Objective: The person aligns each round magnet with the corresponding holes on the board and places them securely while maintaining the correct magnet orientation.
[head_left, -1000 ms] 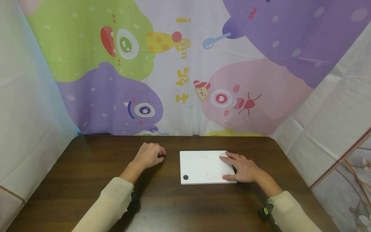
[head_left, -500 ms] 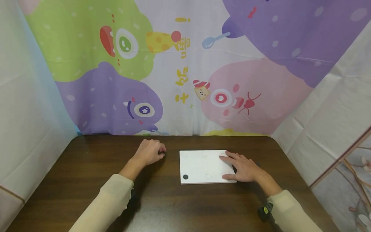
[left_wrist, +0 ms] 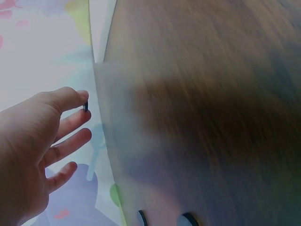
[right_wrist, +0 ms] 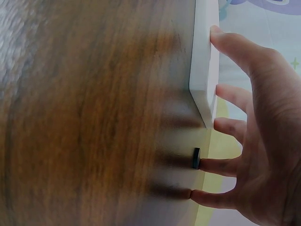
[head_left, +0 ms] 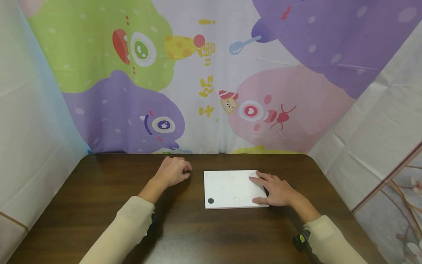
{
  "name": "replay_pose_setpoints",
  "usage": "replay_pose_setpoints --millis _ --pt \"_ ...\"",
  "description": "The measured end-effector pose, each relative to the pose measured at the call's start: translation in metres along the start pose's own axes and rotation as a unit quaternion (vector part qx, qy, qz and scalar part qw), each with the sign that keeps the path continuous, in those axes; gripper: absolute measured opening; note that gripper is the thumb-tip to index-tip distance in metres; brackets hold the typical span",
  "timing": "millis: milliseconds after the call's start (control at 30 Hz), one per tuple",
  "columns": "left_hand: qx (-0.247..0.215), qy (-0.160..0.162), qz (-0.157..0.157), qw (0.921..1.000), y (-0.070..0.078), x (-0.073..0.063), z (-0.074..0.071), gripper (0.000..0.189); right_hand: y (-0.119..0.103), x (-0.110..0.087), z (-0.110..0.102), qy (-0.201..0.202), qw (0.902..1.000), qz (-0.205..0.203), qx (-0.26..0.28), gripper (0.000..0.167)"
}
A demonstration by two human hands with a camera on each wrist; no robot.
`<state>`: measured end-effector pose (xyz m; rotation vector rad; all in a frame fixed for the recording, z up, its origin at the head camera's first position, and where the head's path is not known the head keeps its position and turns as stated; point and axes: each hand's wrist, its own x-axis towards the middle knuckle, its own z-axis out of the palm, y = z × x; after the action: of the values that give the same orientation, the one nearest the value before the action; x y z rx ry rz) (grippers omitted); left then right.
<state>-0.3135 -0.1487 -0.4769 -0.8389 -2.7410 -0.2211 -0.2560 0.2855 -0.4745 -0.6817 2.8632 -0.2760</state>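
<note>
My left hand (head_left: 172, 172) is over the table, left of a white board (head_left: 227, 187). In the left wrist view, its thumb and index finger pinch a small black disc (left_wrist: 86, 106), with the other fingers spread apart. A black disc (head_left: 211, 201) sits in the board's near left corner, and several shallow round recesses show on the board. My right hand (head_left: 277, 190) lies across the board's right end, fingers spread. In the right wrist view, its thumb and two fingers touch the board (right_wrist: 200, 70), while the other two reach past its edge.
Two black discs (left_wrist: 142, 217) lie on the dark wooden table at the bottom of the left wrist view. Another black disc (right_wrist: 196, 158) is at a fingertip of the right hand. A patterned cloth (head_left: 211, 139) hangs behind the table's far edge.
My left hand has risen off the tabletop with the black disc and shifted slightly away and to the right. The right hand and the board stay as they were.
</note>
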Motion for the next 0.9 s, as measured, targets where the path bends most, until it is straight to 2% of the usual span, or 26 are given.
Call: replay_pose_setpoints --millis 100,133,200,700,900 --pt "-0.001 -0.006 -0.009 0.9999 0.005 0.003 -0.002 0.008 0.000 0.000 -0.001 0.000 1.0000 0.000 0.000 0.093" --pt "0.005 -0.017 -0.022 0.9996 0.018 0.001 -0.016 0.008 0.000 0.000 -0.001 0.000 1.0000 0.000 0.000 0.093" --pt "0.005 -0.021 -0.027 0.9994 0.022 0.002 -0.017 0.009 -0.001 0.000 -0.001 0.000 1.0000 -0.001 0.000 0.093" --pt "-0.006 -0.028 -0.026 0.9992 0.034 0.011 -0.013 0.010 0.000 0.001 0.000 0.002 1.0000 -0.002 -0.004 0.093" --pt "0.000 -0.013 -0.015 0.9998 0.040 0.014 -0.010 0.008 0.001 0.001 0.001 0.000 1.0000 0.000 -0.003 0.093"
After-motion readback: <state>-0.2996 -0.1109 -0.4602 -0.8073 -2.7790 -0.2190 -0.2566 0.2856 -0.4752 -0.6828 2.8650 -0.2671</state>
